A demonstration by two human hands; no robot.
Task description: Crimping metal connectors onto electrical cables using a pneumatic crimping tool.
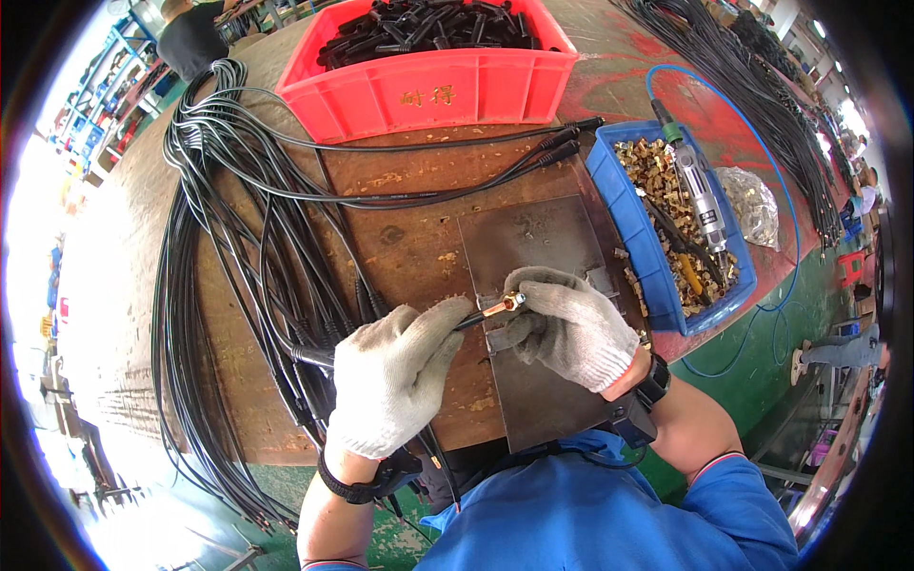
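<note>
My left hand point(400, 371), in a white knit glove, is closed around a black cable point(468, 322) near its end. Bare copper wire point(495, 307) sticks out of the cable toward the right. At its tip sits a small brass-coloured terminal point(514, 301), pinched between the thumb and fingers of my gloved right hand point(576, 328). Whether the terminal is fixed on the wire I cannot tell. Beneath both hands lie dark metal plates point(543, 409) on the wooden table. A thick bundle of black cables point(238, 181) spreads beside my left hand.
To the right stands a blue bin point(672, 309) of brass terminals, with an air screwdriver point(702, 195) and pliers point(681, 233) on top. A blue hose point(783, 171) curls past a clear bag point(749, 205). A red bin point(428, 95) of black parts stands at the back. Another person point(190, 43) is far left.
</note>
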